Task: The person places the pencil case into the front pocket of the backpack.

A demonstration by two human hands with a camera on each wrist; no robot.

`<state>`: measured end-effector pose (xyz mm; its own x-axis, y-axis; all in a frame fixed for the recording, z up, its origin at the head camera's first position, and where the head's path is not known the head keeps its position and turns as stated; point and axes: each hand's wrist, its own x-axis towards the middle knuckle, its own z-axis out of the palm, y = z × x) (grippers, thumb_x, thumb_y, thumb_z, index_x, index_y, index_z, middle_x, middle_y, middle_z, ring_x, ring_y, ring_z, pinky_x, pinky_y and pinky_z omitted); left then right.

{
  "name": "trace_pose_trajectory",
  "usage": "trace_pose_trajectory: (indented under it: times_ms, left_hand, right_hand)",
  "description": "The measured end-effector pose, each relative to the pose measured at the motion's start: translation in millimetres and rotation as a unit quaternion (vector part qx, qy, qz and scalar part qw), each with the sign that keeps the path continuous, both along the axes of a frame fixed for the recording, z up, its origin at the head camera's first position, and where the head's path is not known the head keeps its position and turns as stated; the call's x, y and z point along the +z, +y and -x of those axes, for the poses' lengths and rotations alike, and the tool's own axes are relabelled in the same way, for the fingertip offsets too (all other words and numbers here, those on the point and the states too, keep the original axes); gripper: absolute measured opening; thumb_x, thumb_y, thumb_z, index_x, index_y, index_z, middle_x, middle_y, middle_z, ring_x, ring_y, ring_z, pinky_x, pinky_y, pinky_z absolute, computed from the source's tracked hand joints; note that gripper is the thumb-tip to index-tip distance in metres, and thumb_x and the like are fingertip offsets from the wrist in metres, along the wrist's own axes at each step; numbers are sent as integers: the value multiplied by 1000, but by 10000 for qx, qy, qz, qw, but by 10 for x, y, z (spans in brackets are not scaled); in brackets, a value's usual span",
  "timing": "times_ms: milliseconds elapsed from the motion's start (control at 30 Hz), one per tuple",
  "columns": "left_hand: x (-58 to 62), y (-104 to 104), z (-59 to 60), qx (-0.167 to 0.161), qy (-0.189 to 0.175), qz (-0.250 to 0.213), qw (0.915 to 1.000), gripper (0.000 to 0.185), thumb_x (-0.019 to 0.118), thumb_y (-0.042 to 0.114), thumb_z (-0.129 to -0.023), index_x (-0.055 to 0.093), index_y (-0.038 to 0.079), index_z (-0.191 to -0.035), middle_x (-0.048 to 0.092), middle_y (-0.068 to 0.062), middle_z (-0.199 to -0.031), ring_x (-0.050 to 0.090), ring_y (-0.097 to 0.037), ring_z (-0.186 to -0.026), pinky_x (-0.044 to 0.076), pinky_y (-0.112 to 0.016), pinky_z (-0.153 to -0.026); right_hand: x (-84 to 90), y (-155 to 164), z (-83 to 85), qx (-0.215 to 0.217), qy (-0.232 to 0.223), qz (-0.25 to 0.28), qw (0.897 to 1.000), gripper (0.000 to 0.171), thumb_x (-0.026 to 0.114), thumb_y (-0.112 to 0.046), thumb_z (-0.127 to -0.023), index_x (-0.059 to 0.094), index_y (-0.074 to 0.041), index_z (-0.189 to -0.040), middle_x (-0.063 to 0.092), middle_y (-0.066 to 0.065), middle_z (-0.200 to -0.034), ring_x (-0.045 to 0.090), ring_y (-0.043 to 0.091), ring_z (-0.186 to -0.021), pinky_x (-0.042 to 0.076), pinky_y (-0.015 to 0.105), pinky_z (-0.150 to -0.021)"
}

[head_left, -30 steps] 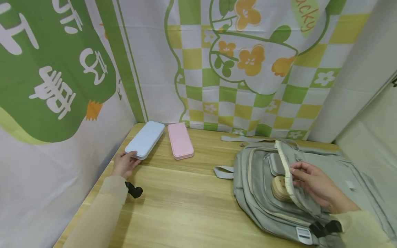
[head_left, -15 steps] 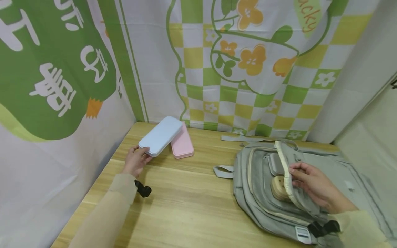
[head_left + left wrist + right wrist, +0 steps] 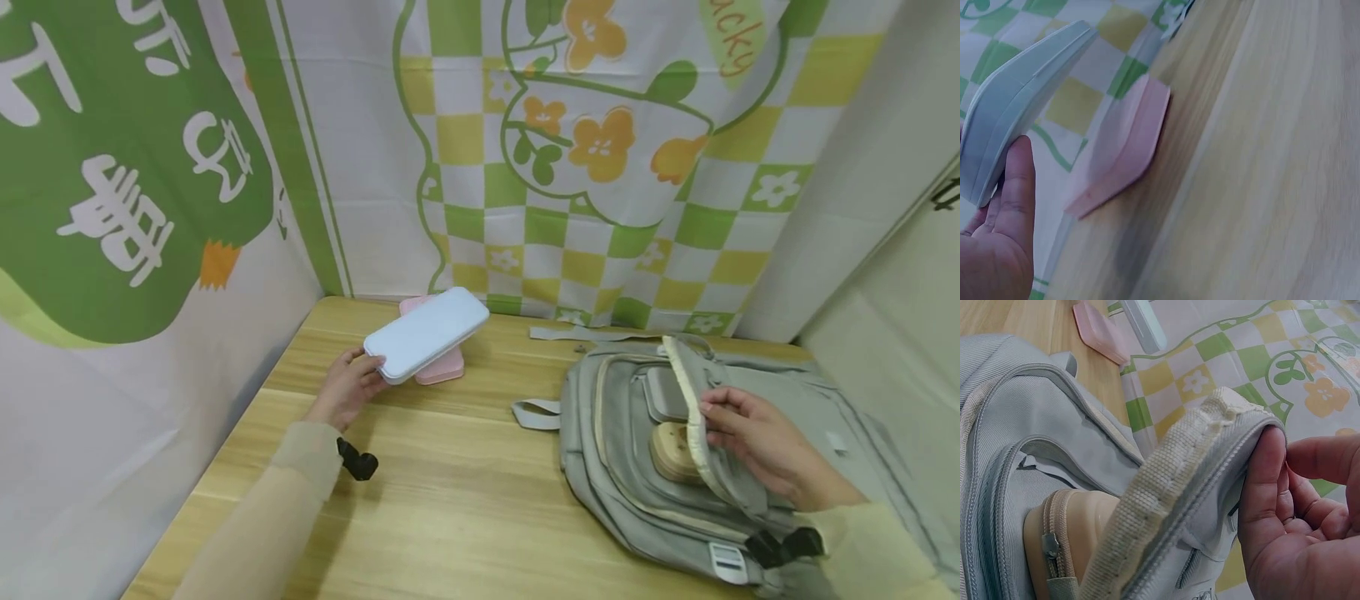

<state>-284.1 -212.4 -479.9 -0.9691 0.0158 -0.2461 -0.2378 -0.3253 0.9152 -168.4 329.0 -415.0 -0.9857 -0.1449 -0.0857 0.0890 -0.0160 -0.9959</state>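
Note:
My left hand point(image 3: 348, 389) pinches the near end of a light blue, rounded rectangular case point(image 3: 427, 332). In the left wrist view the blue case point(image 3: 1016, 106) is raised off the table, apart from a pink case point(image 3: 1125, 140) that lies on the wood. From the head view the blue case partly covers the pink case point(image 3: 442, 368). On the right, my right hand point(image 3: 765, 446) pinches the edge of the front pocket flap point(image 3: 697, 417) of a grey backpack point(image 3: 600, 467) and holds it up. Inside the pocket sit a beige zipped pouch point(image 3: 1085, 519) and a grey case point(image 3: 665, 394).
The wooden table point(image 3: 435, 517) meets a patterned curtain point(image 3: 465, 167) at the back and a white and green cloth point(image 3: 225, 283) at the left. A backpack loop point(image 3: 538, 414) and a strap point(image 3: 570, 334) lie on the wood.
My left hand has lifted the blue case off the table and carried it rightward, over the pink case. The right hand still holds the flap in the same place.

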Motion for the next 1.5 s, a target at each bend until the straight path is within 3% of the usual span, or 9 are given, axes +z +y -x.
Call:
trace_pose_trajectory:
  times_ms: [267,600,867,1167,1500]
  left_hand:
    - [96,411,36,-767,78,328,9965,62,56,5,-104,23,-11,-153,59,-14,-116,67,-14,-91,58,-26,-81]
    - [215,948,14,-1372,250,72,9902,55,55,-1,-100,30,-14,-148,63,-12,-105,67,-14,-82,58,-27,-75]
    - [248,1429,-21,-2116,420,121,9764,56,56,1,-102,32,-14,-150,65,-14,-107,67,-14,-83,58,-26,-74]
    - [249,1963,-132,-2893,119,72,9571,56,59,2,-102,35,-8,-151,65,-9,-96,64,-13,-76,57,-25,-69]
    - [178,2283,-177,-2994,-28,247,9538,49,62,2,-99,44,-8,-143,64,-11,-94,65,-16,-76,58,-29,-71]
  right_hand:
    - [77,98,-28,71,67,-208,9997,23,47,2,-108,64,-12,-104,64,-4,-94,61,7,-84,54,21,-69]
    - [231,238,-40,33,299,-789,9964,18,48,-2,-109,63,-12,-107,63,-5,-97,62,7,-87,55,23,-70]
    - [315,297,-37,-65,208,-1124,9934,13,49,-3,-109,61,-8,-109,61,-4,-98,61,8,-87,55,23,-71]
    - [361,318,-57,-28,372,-883,9954,18,48,-1,-109,63,-11,-108,62,-4,-98,62,8,-88,55,22,-72]
    - [370,352,-71,-57,347,-816,9960,18,49,0,-108,62,-11,-108,63,-4,-97,61,8,-87,54,23,-71]
